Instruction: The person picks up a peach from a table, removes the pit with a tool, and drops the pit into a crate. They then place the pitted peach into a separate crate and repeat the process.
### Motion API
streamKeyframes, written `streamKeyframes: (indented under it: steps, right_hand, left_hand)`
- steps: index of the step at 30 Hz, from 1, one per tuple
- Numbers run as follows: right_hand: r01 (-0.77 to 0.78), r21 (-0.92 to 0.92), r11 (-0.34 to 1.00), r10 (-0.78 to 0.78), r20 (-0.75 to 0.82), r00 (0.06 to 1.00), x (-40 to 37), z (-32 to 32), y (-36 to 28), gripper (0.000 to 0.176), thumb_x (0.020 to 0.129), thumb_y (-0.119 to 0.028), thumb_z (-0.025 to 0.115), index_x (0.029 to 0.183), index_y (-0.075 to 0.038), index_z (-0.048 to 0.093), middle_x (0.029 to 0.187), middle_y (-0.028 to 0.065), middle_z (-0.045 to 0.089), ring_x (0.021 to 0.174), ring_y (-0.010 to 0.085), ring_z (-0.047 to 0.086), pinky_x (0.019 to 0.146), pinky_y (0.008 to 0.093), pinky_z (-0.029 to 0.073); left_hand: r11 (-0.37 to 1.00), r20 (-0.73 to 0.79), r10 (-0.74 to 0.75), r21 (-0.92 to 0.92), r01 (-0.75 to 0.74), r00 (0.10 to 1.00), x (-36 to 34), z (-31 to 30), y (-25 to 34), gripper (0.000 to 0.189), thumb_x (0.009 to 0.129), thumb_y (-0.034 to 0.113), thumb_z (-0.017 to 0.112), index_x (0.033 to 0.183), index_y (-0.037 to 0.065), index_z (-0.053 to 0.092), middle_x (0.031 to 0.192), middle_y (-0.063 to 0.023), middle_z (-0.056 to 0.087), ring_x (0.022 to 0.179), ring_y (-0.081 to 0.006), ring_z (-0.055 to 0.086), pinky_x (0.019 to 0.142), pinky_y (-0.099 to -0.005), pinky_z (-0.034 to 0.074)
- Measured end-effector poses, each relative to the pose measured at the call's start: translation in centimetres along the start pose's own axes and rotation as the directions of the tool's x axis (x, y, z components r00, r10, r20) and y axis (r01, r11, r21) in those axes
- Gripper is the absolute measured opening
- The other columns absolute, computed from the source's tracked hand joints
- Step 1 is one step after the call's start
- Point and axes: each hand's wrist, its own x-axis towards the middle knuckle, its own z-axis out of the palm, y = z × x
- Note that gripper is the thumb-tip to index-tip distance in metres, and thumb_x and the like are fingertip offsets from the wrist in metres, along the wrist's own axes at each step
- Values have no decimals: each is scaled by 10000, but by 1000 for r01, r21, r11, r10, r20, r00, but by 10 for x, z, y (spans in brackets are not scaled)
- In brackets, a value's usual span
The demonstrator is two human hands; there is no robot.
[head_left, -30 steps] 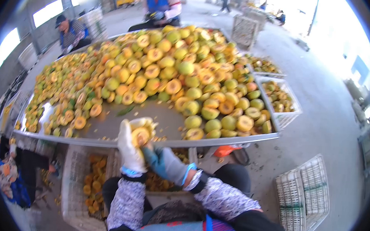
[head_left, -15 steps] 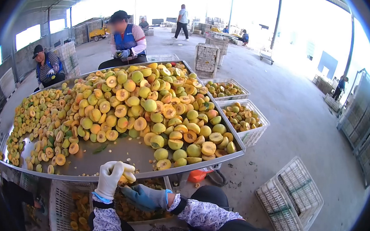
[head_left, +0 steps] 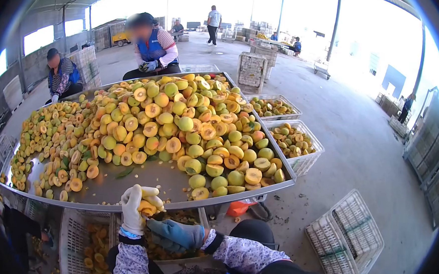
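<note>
My left hand, in a white glove, is raised at the near table edge. Its fingers are closed around a yellow peach half. Just below and to the right, my right hand wears a blue-grey glove. Its fingers are curled, and whatever they may hold is hidden. Beyond both hands, a large heap of halved peaches covers much of the metal table. Under my hands stands a crate with cut fruit in it.
Another white crate holds fruit at lower left. Stacked crates lie on the floor at right. A filled crate stands against the table's right side. Two co-workers sit across the table, one in a blue vest.
My hands have shifted slightly right and down in view, and the left hand has turned with the peach half. The co-worker at far left has lowered a hand toward the table.
</note>
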Motion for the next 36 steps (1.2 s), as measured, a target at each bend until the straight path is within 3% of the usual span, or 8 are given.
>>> streamKeyframes:
  steps: [3, 7, 10, 13, 15, 21, 27, 36]
  right_hand:
    - [0, 69, 998, -1, 7, 1000, 3, 1, 5, 565, 1036, -591, 423, 895, -88, 640, 628, -23, 542, 495, 97, 513, 454, 277, 417]
    - [75, -622, 779, -229, -171, 958, 30, -13, 51, 570, 1021, -549, 472, 950, -23, 679, 752, 109, 674, 671, 283, 661, 633, 411, 519]
    - [-176, -858, 483, -148, -278, 949, 1, -16, 39, 432, 982, -427, 567, 981, -20, 713, 955, 223, 716, 926, 441, 675, 841, 502, 515]
    - [-174, -845, 505, -250, -336, 908, -10, -15, 18, 404, 980, -408, 579, 984, -25, 709, 960, 237, 710, 926, 436, 678, 834, 492, 519]
    - [-104, -876, 471, -398, -317, 861, -3, -23, 26, 400, 1005, -404, 533, 1069, -34, 670, 889, 248, 700, 857, 433, 681, 785, 505, 523]
    - [52, -832, 552, -680, -414, 605, -6, -15, 21, 269, 998, -319, 592, 1020, -69, 689, 806, 222, 686, 748, 434, 661, 654, 519, 512]
    - [-26, -896, 443, -602, -319, 732, -13, -25, 30, 259, 970, -320, 629, 1036, -74, 679, 799, 211, 690, 741, 431, 664, 651, 520, 507]
    - [14, -872, 490, -470, -250, 847, -31, -26, 22, 307, 977, -350, 598, 1008, -49, 648, 882, 220, 701, 822, 433, 668, 710, 516, 508]
  left_hand:
    - [993, -93, 12, -116, -22, 996, 0, -5, -2, 497, 1062, 418, 460, 1027, -25, 683, 702, -117, 651, 567, -240, 614, 525, -352, 513]
    - [951, -397, -35, -296, -92, 917, 6, -30, 20, 467, 1040, 463, 499, 1134, 39, 673, 814, -42, 655, 673, -190, 636, 565, -307, 527]
    - [998, -627, 53, 46, -31, 777, -11, -68, 73, 512, 1010, 501, 539, 1166, 32, 672, 890, -64, 686, 708, -160, 658, 578, -272, 541]
    - [817, -578, 195, 542, 195, 793, -25, -188, 74, 353, 975, 304, 629, 1114, -14, 693, 986, -128, 736, 831, -204, 700, 731, -295, 566]
    - [197, -426, 444, 905, 377, 789, -33, -180, 85, 317, 954, 237, 627, 1103, -32, 706, 1013, -145, 740, 908, -223, 699, 846, -317, 542]
    - [446, 113, 231, 870, -208, 966, 49, -23, 50, 226, 916, 167, 664, 1065, 15, 738, 1039, -116, 755, 946, -180, 709, 875, -296, 525]
    - [364, 568, -105, 786, -500, 817, 150, 109, -29, 437, 934, 328, 602, 1309, 106, 621, 1219, -186, 678, 1122, -325, 648, 990, -395, 487]
    - [-78, 451, -257, 872, -484, 855, 157, 110, -96, 390, 941, 280, 502, 1300, 148, 576, 1479, -90, 477, 1325, -315, 481, 1113, -444, 399]
